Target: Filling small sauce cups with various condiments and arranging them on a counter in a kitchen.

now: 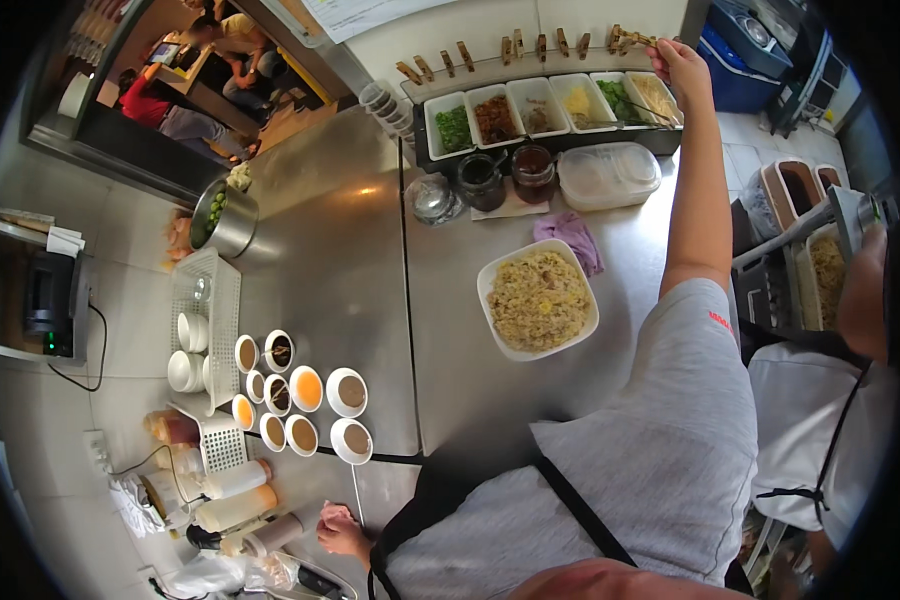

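Note:
My right arm stretches to the far right, over the row of topping tubs. Its hand (682, 70) pinches a wooden clothespin (634, 39) at the end of a line of clothespins along the rail. Below that hand is a white tub of pale shreds (655, 97). My left hand (341, 530) is low at the near left, its fingers curled; whether anything is in them is hidden. Beside it runs a thin metal rod or edge (356, 492). In front of me stands a white square container of fried rice (539, 300), with a purple cloth (570, 240) behind it.
Several small sauce cups (307, 388) stand left of the counter's seam. Dark jars (481, 180) and a clear-lidded box (610, 176) sit before the tubs. At the left are a steel pot (232, 222) and squeeze bottles (236, 508). Another person (810, 430) stands close on my right.

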Demonstrator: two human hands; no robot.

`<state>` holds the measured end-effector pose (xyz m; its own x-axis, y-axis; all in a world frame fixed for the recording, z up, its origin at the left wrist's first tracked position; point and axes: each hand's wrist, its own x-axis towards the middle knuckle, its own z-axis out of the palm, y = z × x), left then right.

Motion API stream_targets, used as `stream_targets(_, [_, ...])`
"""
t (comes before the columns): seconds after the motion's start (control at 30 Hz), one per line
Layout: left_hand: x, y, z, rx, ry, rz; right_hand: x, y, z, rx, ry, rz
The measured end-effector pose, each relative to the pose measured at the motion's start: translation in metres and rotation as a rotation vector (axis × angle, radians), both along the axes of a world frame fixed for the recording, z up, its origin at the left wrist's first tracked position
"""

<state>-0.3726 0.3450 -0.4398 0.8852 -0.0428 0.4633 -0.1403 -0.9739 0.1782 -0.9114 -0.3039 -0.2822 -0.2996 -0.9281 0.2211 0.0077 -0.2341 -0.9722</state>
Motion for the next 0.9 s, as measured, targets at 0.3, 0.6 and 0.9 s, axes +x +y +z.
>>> stream_targets(0.3, [0.003,0.006,-0.006,0.034,-0.015,-0.02,-0.034,-0.014,-0.017,-0.043,0.391,-0.438])
stream_targets(0.6, [0.01,0.006,-0.008,0.042,-0.029,-0.064,0.011,-0.029,-0.015,-0.246,0.964,-0.391])
stream_targets(0.9, [0.009,0.01,-0.011,0.094,-0.078,-0.127,0.032,-0.077,-0.031,-0.009,1.355,-0.18])
